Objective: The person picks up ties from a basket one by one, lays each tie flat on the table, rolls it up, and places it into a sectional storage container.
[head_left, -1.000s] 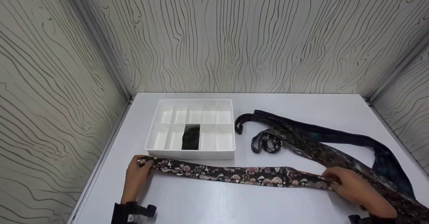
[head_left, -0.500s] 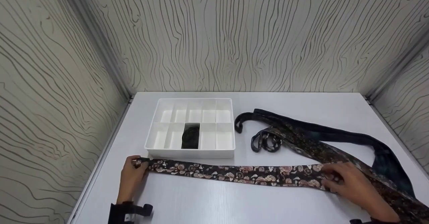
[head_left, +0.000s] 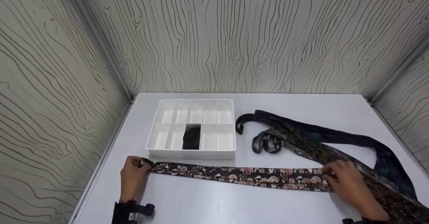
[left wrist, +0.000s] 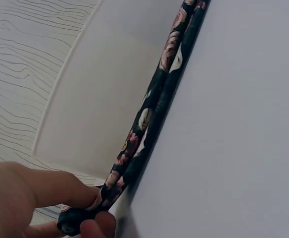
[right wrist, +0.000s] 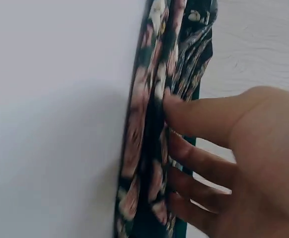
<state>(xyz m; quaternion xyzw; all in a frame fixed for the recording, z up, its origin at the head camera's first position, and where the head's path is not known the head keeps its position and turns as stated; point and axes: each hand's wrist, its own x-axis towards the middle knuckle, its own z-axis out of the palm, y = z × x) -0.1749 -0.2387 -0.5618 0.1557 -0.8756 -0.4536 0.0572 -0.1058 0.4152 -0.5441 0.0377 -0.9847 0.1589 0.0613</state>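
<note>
A black necktie with pink and white roses [head_left: 234,176] stretches sideways across the white table, in front of the organizer box. My left hand [head_left: 131,177] pinches its left end between thumb and fingers. In the left wrist view the floral fabric [left wrist: 143,119] runs up from the fingertips as two layers side by side. At the wider right end, my right hand [head_left: 347,183] holds the tie by its edge. The right wrist view shows the thumb on the edge of the patterned cloth [right wrist: 134,129], with the other fingers bent close along it.
Behind the tie stands a white divided organizer box [head_left: 191,154]; one front compartment holds a dark rolled cloth [head_left: 191,137]. Right of it lie several more dark neckties, including a brown patterned one [head_left: 313,147] and a navy one [head_left: 348,137]. Wood-grain panels [head_left: 214,40] enclose the table.
The right end of the tie has spread out flatter and wider under my right hand, which has shifted slightly. My left hand keeps its pinch and has moved a little left.
</note>
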